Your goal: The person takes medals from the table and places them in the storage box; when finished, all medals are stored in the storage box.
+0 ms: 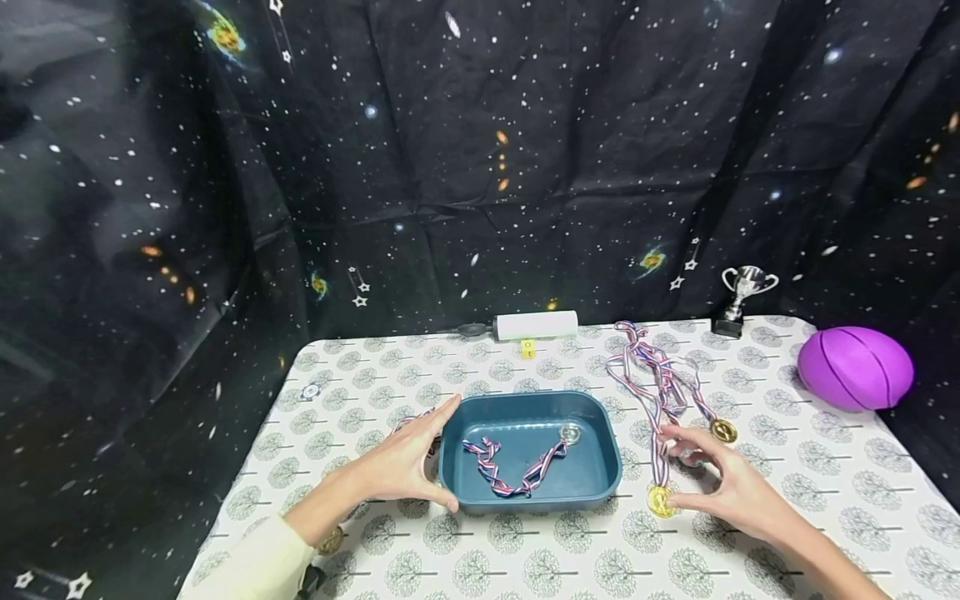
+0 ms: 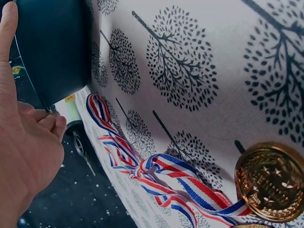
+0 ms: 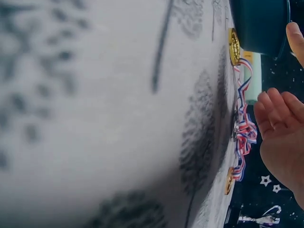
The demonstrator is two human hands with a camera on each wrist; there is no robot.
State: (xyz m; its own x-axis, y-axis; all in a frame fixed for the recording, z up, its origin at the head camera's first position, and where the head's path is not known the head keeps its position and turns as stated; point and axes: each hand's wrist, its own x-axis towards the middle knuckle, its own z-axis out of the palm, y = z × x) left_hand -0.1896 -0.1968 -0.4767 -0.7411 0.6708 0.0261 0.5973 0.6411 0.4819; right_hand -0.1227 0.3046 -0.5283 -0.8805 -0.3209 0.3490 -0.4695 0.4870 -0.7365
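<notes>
A dark blue tub [image 1: 536, 502] stands mid-table; inside lie a silver medal [image 1: 570, 433] and its crumpled red, white and blue ribbon [image 1: 491, 473]. My left hand [image 1: 397, 462] holds the tub's left end, thumb at the near corner and fingertips at the far one. To the tub's right, my right hand [image 1: 723, 483] hovers with spread, loosely bent fingers, its thumb beside a gold medal [image 1: 661, 502]. I cannot tell from the head view whether they touch. In the right wrist view that gold medal [image 3: 233, 46] appears apart from the fingers [image 3: 273, 107].
Tangled medal ribbons [image 1: 652, 358] and another gold medal [image 1: 724, 430] lie right of the tub. A gold-coloured medal [image 2: 270, 183] with ribbon lies left. Farther back are a white cylinder [image 1: 536, 325], yellow tag [image 1: 528, 348], silver trophy cup [image 1: 747, 285] and purple ball [image 1: 855, 367].
</notes>
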